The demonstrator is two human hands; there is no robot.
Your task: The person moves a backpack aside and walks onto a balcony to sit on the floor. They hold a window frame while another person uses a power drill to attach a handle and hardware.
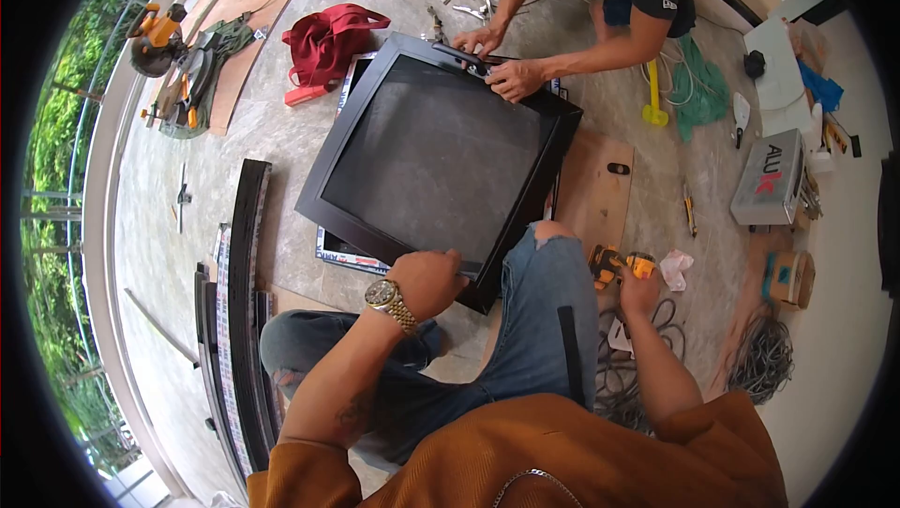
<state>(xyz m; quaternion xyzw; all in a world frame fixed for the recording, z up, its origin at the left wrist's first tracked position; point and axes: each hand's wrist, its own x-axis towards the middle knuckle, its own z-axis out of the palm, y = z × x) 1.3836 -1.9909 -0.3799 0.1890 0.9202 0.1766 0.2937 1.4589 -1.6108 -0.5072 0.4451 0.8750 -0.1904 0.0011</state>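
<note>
A dark window frame [375, 236] with a mesh or tinted panel [431, 161] lies flat before my knees. My left hand [427, 285], a watch on its wrist, is closed over the frame's near edge; its fingertips are mostly hidden. Off to the right, my right hand [639, 294] is closed on a yellow and black cordless drill [607, 264], low beside my knee. At the frame's far edge, a co-worker's hands [514, 79] work at a black handle [457, 55].
Dark profiles [246, 274] lie to the left. A red bag [328, 44] sits beyond the frame. On the right are a yellow mallet [653, 105], a screwdriver [689, 208], a silver case [767, 175] and coiled cable [759, 355]. A saw [157, 39] stands far left.
</note>
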